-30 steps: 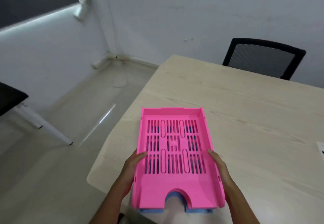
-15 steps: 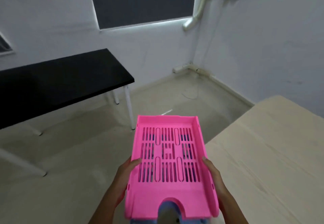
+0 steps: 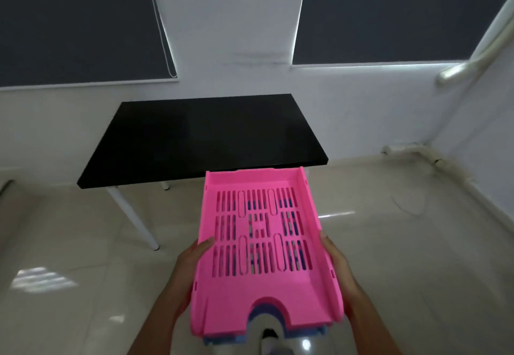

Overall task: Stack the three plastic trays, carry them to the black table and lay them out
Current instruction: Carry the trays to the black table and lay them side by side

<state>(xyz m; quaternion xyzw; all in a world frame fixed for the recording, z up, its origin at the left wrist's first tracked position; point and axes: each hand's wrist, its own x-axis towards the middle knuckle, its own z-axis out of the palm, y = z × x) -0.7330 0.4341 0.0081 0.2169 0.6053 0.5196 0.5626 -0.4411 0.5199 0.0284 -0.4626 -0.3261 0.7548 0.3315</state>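
Observation:
I hold a stack of plastic trays in front of me above the floor. The pink tray [image 3: 261, 288] lies on top, slotted floor up; a blue tray [image 3: 306, 333] peeks out under its near edge and through the slots. My left hand [image 3: 192, 263] grips the stack's left side, thumb over the rim. My right hand [image 3: 336, 263] grips the right side. The black table [image 3: 200, 137] stands straight ahead against the wall, its top bare, just beyond the stack's far edge.
White table legs [image 3: 133, 221] slant down to the glossy beige tile floor [image 3: 69, 243]. White walls with dark window blinds [image 3: 78, 20] rise behind the table. A white pipe [image 3: 472, 57] runs down the right corner, and a thin cable [image 3: 409, 207] lies on the floor at right.
The view has swung left from the light wooden table to face the black table head-on. Both hands keep the same grip on the stack, now carried over the floor.

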